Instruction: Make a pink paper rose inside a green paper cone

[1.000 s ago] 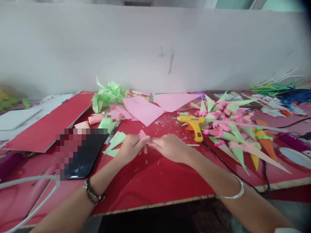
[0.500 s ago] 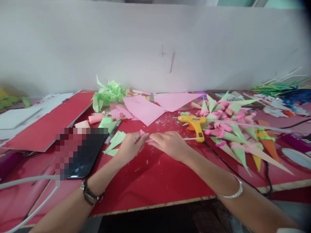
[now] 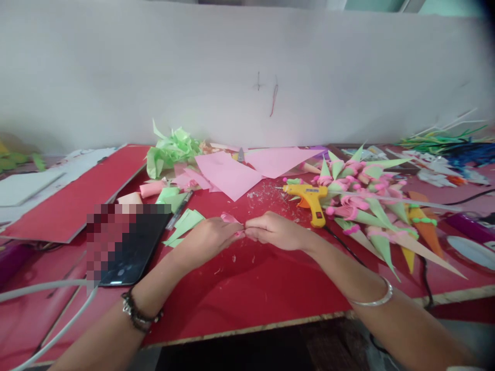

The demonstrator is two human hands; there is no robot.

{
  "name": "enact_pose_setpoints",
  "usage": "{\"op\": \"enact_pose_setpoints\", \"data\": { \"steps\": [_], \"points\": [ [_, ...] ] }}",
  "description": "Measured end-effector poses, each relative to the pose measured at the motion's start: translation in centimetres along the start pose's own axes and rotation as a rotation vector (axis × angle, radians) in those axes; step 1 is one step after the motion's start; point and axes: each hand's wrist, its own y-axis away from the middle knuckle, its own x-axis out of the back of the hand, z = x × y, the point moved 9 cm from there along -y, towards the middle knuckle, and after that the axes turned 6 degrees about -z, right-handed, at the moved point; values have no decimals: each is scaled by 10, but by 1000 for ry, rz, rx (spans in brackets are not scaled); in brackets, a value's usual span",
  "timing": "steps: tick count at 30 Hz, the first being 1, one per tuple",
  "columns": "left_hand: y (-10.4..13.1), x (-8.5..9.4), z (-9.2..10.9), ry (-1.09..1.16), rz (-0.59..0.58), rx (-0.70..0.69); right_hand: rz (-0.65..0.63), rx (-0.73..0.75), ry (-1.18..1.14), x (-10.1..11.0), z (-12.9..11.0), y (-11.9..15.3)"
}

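Note:
Both hands meet over the front middle of the red table. My left hand (image 3: 211, 238) is closed on a small piece of pink paper (image 3: 229, 218), which sticks out above its fingers. Fingertips of my right hand (image 3: 276, 232) are pinched together at the paper's right end, touching the left fingertips. Most of the paper is hidden by the hands. Pale green paper pieces (image 3: 189, 222) lie just beyond the left wrist. A yellow glue gun (image 3: 312, 200) rests beyond the right hand, nozzle pointing left.
Pink paper sheets (image 3: 230, 174) and crumpled green paper (image 3: 176, 149) lie at the back. Pink-and-green paper cones (image 3: 371, 198) are heaped at the right. On the left are a black phone (image 3: 135, 252), a marker (image 3: 180, 210) and a red board (image 3: 88, 190). A black cord (image 3: 344, 245) trails from the glue gun.
My left hand has turned over, its back now covering more of the pink paper. The right hand has shifted slightly right, its fingers drawn to a pinch.

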Motion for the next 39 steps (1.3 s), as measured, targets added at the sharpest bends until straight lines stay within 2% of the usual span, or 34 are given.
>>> {"op": "enact_pose_setpoints", "data": {
  "steps": [2,4,7,9,11,14,17,19,22,26,28,29,31,34,35,37,39],
  "points": [
    [0,0,-9,93,9,94,93,-48,124,6,1,0],
    [1,-6,-20,308,-21,216,183,-77,364,10,-3,0],
    [2,-18,-25,570,-98,313,183,-63,648,5,-11,-1],
    [2,-18,-23,538,-92,291,169,-94,688,4,-9,0],
    [0,-9,-16,319,-28,198,155,-125,613,7,-5,1],
    [2,2,7,-118,84,-34,47,-44,322,3,-5,2],
    [7,-7,29,-379,86,-241,-124,20,-25,-9,-4,2],
    [10,-17,34,-460,30,-292,-201,-6,-198,-16,2,2],
    [12,-27,32,-487,-31,-285,-293,-78,-417,-28,12,3],
    [16,-29,29,-478,-16,-279,-397,-115,-532,-41,10,2],
    [17,-28,24,-458,12,-248,-330,-102,-451,-33,5,-2],
    [18,-27,21,-446,24,-225,-256,-109,-380,-25,3,-2],
    [17,-28,15,-431,28,-182,-61,-157,-202,-1,0,4],
    [16,-31,12,-415,2,-173,246,-316,101,43,3,37],
    [16,-31,13,-407,1,-189,325,-428,187,55,10,53],
    [17,-30,17,-394,10,-223,444,-768,331,75,37,93],
    [16,-28,18,-395,14,-232,484,-1062,417,82,62,128]
  ]
}}
